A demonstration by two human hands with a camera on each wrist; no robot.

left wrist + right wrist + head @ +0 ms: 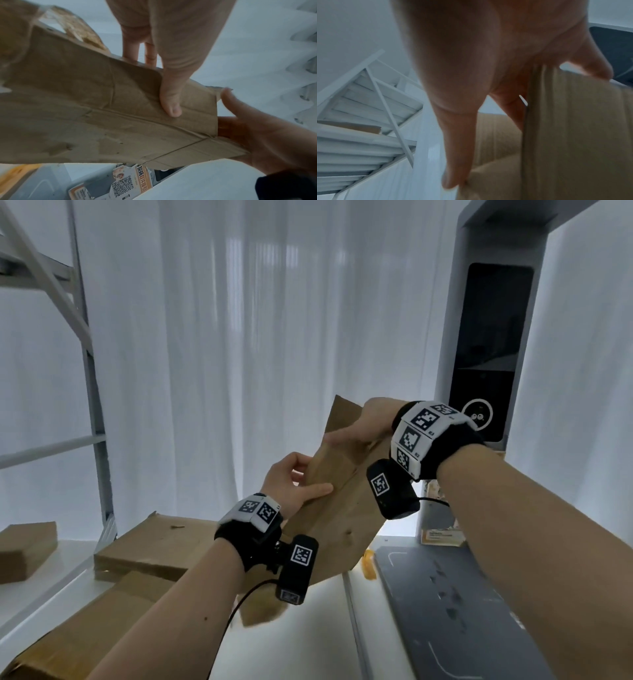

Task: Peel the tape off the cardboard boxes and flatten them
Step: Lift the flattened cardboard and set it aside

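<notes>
Two hands, left hand point(291, 484) and right hand point(366, 422), hold the flattened cardboard box point(339, 508); only the left wrist view shows a QR-code leaflet point(126, 182) (text unreadable).

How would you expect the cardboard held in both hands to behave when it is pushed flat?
The cardboard probably folds readily: creases cross its face in the left wrist view. It seems light, as the left hand and right hand hold it aloft by its edges. Likely stiff between creases.

Head cam looks forward from above; wrist cams close in.
Both wrist views sit right against the cardboard box point(337, 501), which all three views share.
</notes>
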